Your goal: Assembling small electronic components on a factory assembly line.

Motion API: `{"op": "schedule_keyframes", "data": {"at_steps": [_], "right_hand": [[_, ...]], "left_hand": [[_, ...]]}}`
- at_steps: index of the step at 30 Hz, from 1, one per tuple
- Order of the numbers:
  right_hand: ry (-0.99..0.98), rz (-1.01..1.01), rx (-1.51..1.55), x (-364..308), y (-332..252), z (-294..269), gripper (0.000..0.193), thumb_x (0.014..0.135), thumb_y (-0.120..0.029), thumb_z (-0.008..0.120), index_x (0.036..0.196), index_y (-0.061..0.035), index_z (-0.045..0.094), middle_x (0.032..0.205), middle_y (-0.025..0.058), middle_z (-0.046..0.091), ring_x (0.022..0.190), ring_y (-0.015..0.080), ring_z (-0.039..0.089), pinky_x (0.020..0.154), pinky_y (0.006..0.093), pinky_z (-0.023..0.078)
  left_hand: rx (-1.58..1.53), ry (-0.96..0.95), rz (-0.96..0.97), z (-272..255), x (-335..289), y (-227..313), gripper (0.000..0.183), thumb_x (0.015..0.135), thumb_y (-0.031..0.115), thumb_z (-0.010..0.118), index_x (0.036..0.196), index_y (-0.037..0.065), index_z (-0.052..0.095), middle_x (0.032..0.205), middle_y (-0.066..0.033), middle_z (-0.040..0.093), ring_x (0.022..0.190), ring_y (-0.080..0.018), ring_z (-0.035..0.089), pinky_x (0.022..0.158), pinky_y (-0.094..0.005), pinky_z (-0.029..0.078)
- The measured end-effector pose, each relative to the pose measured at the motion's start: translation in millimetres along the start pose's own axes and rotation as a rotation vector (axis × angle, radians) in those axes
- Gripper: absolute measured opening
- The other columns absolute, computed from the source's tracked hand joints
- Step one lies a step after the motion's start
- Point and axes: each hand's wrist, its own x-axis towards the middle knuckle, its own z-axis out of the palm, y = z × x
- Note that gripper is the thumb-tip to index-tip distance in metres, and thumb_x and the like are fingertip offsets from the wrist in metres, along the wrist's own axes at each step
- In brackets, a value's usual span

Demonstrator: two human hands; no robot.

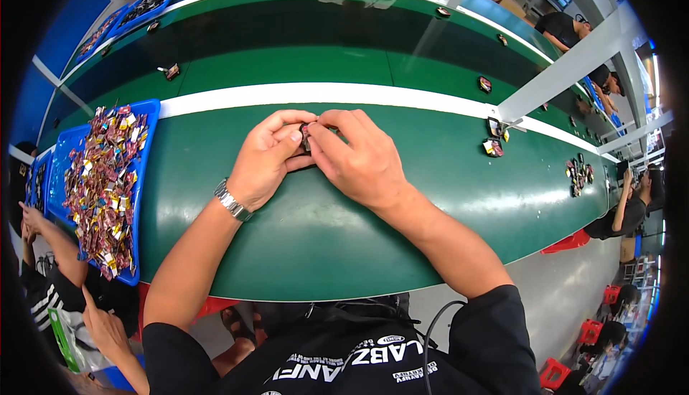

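Observation:
Both my hands meet over the middle of the green work table. Between their fingertips is a small black casing with a dark reddish part in it, mostly covered by the fingers. My left hand, with a metal-banded watch at its wrist, grips the casing from the left, thumb on top. From the other side, my right hand closes its thumb and fingers on the casing. Its exact kind cannot be made out.
A blue tray heaped with small reddish-brown, yellow and white parts stands at the left. Small black assemblies lie to the right, near a white post. Beyond a white rail, a green belt carries more. Other people work around.

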Motion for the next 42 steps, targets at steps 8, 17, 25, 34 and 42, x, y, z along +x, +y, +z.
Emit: {"op": "schedule_keyframes", "data": {"at_steps": [8, 17, 25, 34, 42], "right_hand": [[-0.009, -0.031, -0.012, 2.4, 4.2, 2.1, 0.015, 0.072, -0.007, 0.07, 0.087, -0.0035, 0.068, 0.089, 0.0034, 0.061, 0.08, 0.0188, 0.061, 0.063, 0.032, 0.052], [0.002, 0.137, 0.217, -0.1, 8.1, 2.9, 0.016, 0.074, -0.001, 0.074, 0.09, -0.0051, 0.07, 0.099, 0.0056, 0.062, 0.087, 0.0228, 0.063, 0.066, 0.0331, 0.055], [-0.026, 0.457, 0.542, 4.2, 4.7, 0.8, 0.016, 0.08, -0.001, 0.073, 0.096, -0.0024, 0.07, 0.098, 0.0086, 0.064, 0.078, 0.0198, 0.066, 0.067, 0.029, 0.056], [-0.062, 0.672, 0.69, -0.9, 9.9, 5.1, 0.013, 0.082, 0.002, 0.07, 0.096, 0.0005, 0.069, 0.098, 0.0083, 0.064, 0.078, 0.0134, 0.068, 0.07, 0.0249, 0.056], [-0.086, 0.621, 0.652, 3.5, 3.1, 4.3, 0.014, 0.082, 0.002, 0.07, 0.096, -0.0002, 0.068, 0.099, 0.008, 0.064, 0.078, 0.0133, 0.067, 0.07, 0.0253, 0.056]], "left_hand": [[-0.006, 0.013, -0.008, -1.3, 2.1, 2.1, 0.027, 0.101, 0.008, 0.05, 0.128, 0.001, 0.05, 0.113, -0.0072, 0.065, 0.107, -0.0156, 0.063, 0.095, -0.0386, 0.055], [-0.022, -0.021, 0.037, 5.8, 3.2, 3.1, 0.03, 0.098, 0.009, 0.056, 0.127, 0.002, 0.051, 0.117, -0.0094, 0.063, 0.109, -0.0178, 0.062, 0.097, -0.0419, 0.054], [0.197, 0.109, 0.096, 3.3, 2.9, 0.5, 0.023, 0.098, 0.005, 0.053, 0.121, 0.001, 0.054, 0.115, -0.0105, 0.065, 0.104, -0.0166, 0.065, 0.086, -0.0334, 0.059], [0.277, 0.097, 0.135, 8.6, 3.6, -5.5, 0.017, 0.099, 0.005, 0.055, 0.116, 0.002, 0.056, 0.11, -0.0088, 0.065, 0.099, -0.0136, 0.065, 0.081, -0.0284, 0.057], [0.281, 0.119, 0.148, 6.8, 1.5, -6.9, 0.015, 0.099, 0.005, 0.055, 0.114, 0.001, 0.055, 0.108, -0.0087, 0.065, 0.096, -0.013, 0.065, 0.076, -0.028, 0.058]]}}
